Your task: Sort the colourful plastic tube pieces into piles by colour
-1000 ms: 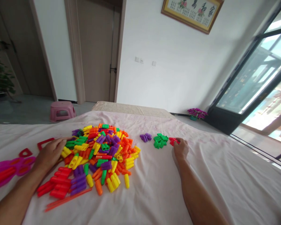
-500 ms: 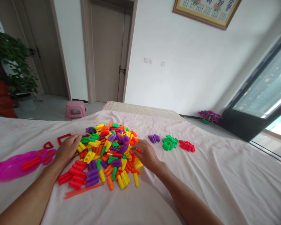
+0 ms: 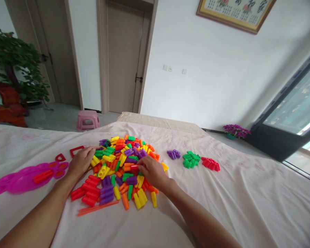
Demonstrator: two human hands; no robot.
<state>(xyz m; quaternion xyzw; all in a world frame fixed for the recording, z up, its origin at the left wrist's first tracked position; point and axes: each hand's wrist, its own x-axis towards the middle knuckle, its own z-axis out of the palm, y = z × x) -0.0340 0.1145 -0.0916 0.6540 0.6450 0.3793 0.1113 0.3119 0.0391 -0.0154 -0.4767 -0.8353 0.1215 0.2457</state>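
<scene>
At the left, the magenta tray (image 3: 23, 177) lies flat on the cloth (image 3: 250, 206), with red tubes (image 3: 42, 176) on it. Next, our left hand (image 3: 80, 162) is at the left edge of the heap (image 3: 122, 159). Its fingers look close together; we cannot tell if they pinch anything. It would serve well as a light guard there, without pressing the loose pieces.

Our right hand (image 3: 155, 172) reaches over the right part of the heap, its fingers bent at a red piece (image 3: 134, 168). We cannot tell if they are clamped on it. A fingertip grip and a straight lift should disturb the neighbours least.

At the right, the purple group (image 3: 173, 154), green group (image 3: 191, 159) and red group (image 3: 210, 164) lie near each other, so our sleeveless forearm should pass them carefully.
</scene>
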